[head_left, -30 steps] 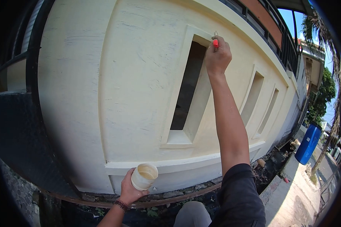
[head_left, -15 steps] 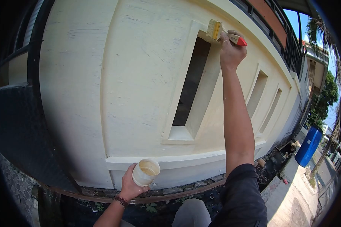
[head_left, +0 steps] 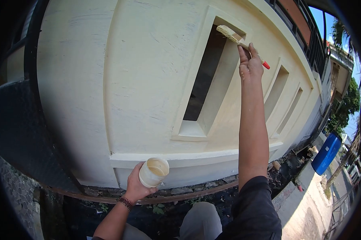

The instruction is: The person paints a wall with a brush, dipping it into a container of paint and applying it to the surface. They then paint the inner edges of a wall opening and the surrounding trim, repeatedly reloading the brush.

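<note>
My right hand (head_left: 250, 64) is raised at the upper middle, fingers closed on the handle of a paintbrush (head_left: 231, 35). Its pale, paint-coated bristles point left at the top of a narrow recessed opening (head_left: 222, 80) in the cream wall (head_left: 148, 80); contact with the surface cannot be made out. The red handle tip sticks out to the right of the hand. Low in the view, my left hand (head_left: 137, 186) is wrapped round a white plastic tub (head_left: 149, 176) with cream paint inside, its mouth tilted toward the camera.
A ledge (head_left: 180, 160) runs along the wall's lower part, above a dark planted strip. Two more narrow recesses (head_left: 277, 89) lie farther right. A blue barrel (head_left: 327, 154) stands on the pavement at the right. At the left is a dark gate (head_left: 20, 136).
My right hand has moved down slightly and turned, bringing the brush from the frame's upper corner into the top of the opening. My left hand still holds the tub. The view has shifted slightly.
</note>
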Demonstrator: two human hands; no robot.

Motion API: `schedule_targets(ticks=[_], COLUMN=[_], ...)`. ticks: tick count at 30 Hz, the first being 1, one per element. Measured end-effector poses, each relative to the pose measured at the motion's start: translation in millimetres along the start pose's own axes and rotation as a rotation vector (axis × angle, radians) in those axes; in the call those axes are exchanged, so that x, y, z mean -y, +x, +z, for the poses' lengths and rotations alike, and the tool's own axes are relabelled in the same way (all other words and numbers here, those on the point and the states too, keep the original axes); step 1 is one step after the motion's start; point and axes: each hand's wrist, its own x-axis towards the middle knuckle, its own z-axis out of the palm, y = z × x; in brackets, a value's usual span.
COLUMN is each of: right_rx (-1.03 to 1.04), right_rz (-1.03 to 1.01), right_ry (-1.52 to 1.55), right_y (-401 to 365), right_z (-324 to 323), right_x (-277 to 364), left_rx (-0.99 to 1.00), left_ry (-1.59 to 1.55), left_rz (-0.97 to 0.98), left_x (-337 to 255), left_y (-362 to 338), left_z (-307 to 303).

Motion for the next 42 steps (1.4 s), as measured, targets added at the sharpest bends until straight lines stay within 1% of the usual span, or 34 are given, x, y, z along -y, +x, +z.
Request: schedule_targets(ticks=[2,4,5,6,7,8,9,10,12,13,15,18,20,22,23,25,26,28,29,32,33,35,37,38,39,40,42], right_rx=[0.057,0.052,0.037,0.028,0.002,-0.016,-0.030,-0.045,0.055,0.038,0.107,0.121,0.117,0.106,0.092,0.070,0.066,0.146,0.066,0.023,0.023,0.091,0.035,0.033,0.120,0.203,0.206], right_rz=[0.065,0.120,0.106,0.087,0.109,0.120,0.125,0.131,0.117,0.122,0.097,0.149,0.148,0.164,0.139,0.071,0.079,0.070,0.120,0.152,0.156,0.267,0.328,0.335,0.319,0.227,0.099], right_ry=[0.065,0.042,-0.018,-0.077,-0.093,-0.177,-0.257,-0.257,-0.343,-0.342,-0.380,-0.413,-0.397,-0.385,-0.379,-0.367,-0.368,-0.334,-0.352,-0.355,-0.356,-0.309,-0.301,-0.342,-0.345,-0.355,-0.444], right_y=[-4,-21,-30,-36,-41,-45,-46,-34,-15,-15,-18,-41,-46,-50,-46,-52,-59,-67,-53,-48,-39,-16,-50,-53,-46,-47,-51], right_z=[-16,-26,-30,-35,-40,-42,-47,-61,-86,-98,-111,-129,-134,-146,-151,-143,-143,-144,-150,-157,-163,-170,-132,-121,-116,-105,-69], right_x=[0,2,0,-1,-2,-2,-3,-4,-3,-2,-1,3,7,7,8,11,13,16,17,19,21,26,34,38,40,42,51], left_rx=[-0.011,-0.012,-0.014,0.008,-0.004,-0.020,-0.009,-0.020,-0.019,-0.026,-0.027,-0.055,-0.083,-0.077,-0.094,-0.114,-0.113,-0.140,-0.140,-0.156,-0.158,-0.164,-0.151,-0.150,-0.149,-0.140,-0.111], left_ry=[-0.013,-0.026,-0.038,-0.036,-0.021,-0.004,0.002,-0.003,0.006,0.019,0.038,0.046,0.008,0.001,0.012,0.032,0.035,0.038,0.039,0.034,0.026,0.009,-0.005,-0.008,-0.020,-0.043,-0.025], left_rz=[-0.007,-0.035,-0.035,-0.081,-0.067,-0.041,-0.054,-0.050,-0.051,-0.057,-0.067,-0.054,-0.029,-0.082,-0.073,-0.048,-0.056,-0.055,-0.062,-0.068,-0.074,-0.063,-0.078,-0.067,-0.053,-0.065,-0.063], left_x=[-3,-5,-4,-5,-8,-10,-9,-8,-6,-5,-1,7,10,7,5,3,4,4,4,2,1,0,2,4,10,5,4], left_y=[-2,-3,-3,-6,-5,-5,-5,-6,-7,-8,-7,-7,-7,-11,-10,-7,-6,-6,-5,-3,-3,-5,-1,-1,-1,0,1], left_z=[-1,-3,-3,-3,-5,-6,-6,-6,-8,-8,-8,-8,-9,-10,-11,-11,-11,-9,-8,-6,-5,-4,-1,1,4,5,7])
